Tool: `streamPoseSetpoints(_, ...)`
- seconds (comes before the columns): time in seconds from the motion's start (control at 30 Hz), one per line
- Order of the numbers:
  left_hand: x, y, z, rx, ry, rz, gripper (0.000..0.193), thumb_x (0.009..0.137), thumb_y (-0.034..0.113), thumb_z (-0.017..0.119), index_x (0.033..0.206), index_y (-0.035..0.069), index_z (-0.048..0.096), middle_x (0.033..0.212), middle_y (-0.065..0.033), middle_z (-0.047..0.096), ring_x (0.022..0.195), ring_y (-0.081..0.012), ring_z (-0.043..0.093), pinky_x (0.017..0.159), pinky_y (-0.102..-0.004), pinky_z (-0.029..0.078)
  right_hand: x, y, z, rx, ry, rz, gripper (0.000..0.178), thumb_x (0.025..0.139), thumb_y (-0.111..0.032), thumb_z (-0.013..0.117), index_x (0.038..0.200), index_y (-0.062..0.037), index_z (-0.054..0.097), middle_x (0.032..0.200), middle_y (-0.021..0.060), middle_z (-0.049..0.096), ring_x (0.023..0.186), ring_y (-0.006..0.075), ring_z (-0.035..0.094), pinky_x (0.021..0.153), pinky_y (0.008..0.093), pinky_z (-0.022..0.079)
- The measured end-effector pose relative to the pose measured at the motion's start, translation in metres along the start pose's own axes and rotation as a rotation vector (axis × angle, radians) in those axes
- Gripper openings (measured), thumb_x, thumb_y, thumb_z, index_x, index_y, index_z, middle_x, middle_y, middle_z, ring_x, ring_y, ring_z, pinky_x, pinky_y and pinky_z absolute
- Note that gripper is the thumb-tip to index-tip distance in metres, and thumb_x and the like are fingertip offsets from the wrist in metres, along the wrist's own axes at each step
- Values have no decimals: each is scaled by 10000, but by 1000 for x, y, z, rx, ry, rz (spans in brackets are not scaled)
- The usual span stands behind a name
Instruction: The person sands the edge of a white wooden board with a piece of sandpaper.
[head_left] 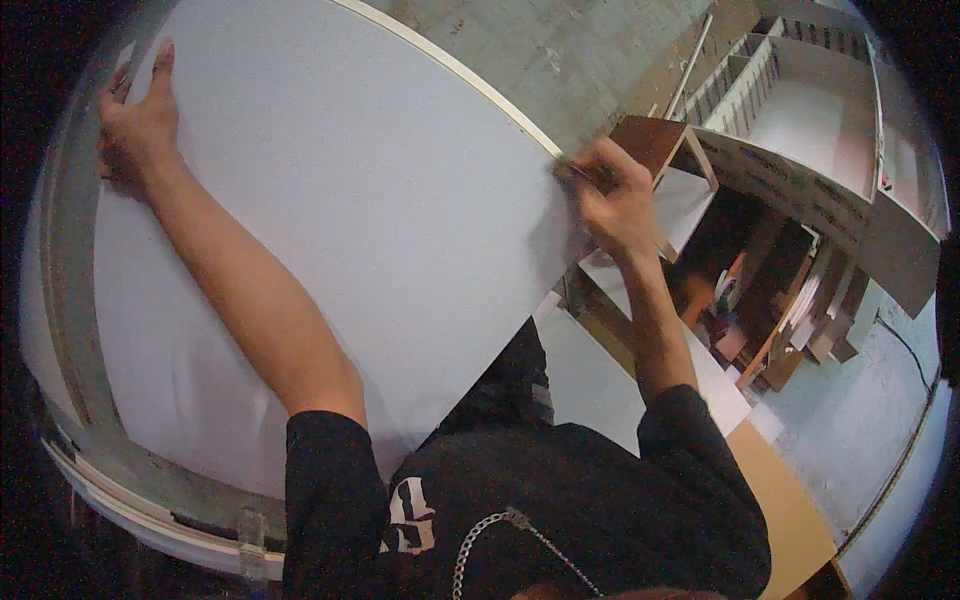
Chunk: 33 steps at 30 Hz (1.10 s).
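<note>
A large white panel (400, 220) lay spread between the person's two hands, its near part reaching to the front of the black T-shirt (600, 490). The left hand (142, 130) gripped the panel's left edge far from the body, thumb along the face and fingers over the rim; the left forearm (245, 275) crossed above the white surface. The right hand (612, 200) was at the panel's far right corner, where a pale edge strip (450, 65) along the far side ended. Its fingers were bent inward against that corner, but blur hid whether they had closed on the strip or on something small. A brown board (652, 145) stood just beyond the right hand, and offcuts (800, 310) were stacked farther right.
</note>
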<state>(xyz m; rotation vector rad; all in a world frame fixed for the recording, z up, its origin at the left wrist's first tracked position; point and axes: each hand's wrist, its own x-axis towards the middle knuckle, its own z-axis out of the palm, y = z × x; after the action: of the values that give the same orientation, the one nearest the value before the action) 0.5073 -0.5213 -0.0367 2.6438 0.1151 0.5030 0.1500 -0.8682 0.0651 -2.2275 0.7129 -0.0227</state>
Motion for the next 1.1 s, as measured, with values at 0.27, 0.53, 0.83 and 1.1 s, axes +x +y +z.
streamPoseSetpoints(0.27,0,-1,1,144,6,-57,930,603,907,677,1289,279,686,1265,-78,706,1237,-349,601,1082,-519,356,-15,26,-11,18,-33,113,144,814,-25,778,799,4,638,753,42,641,737,95,578,676,268,471)
streamPoseSetpoints(0.53,-5,17,-7,63,-36,-60,879,668,844,695,1349,291,643,1386,-1,647,1305,-307,567,1114,-584,322,-1,9,2,128,17,67,112,831,-60,791,823,2,698,760,51,721,723,95,624,679,271,498)
streamPoseSetpoints(0.83,7,18,5,84,-20,-78,914,632,880,688,1335,296,649,1370,3,655,1279,-307,584,1102,-530,364,21,-7,10,73,11,124,159,849,-101,786,826,15,680,744,48,706,711,82,596,649,251,468)
streamPoseSetpoints(1.1,1,46,-1,181,-49,-56,864,673,840,701,1326,276,659,1347,1,669,1260,-299,601,1085,-507,395,44,-25,29,121,68,66,151,871,-71,774,804,4,663,707,-47,601,696,37,505,619,220,402)
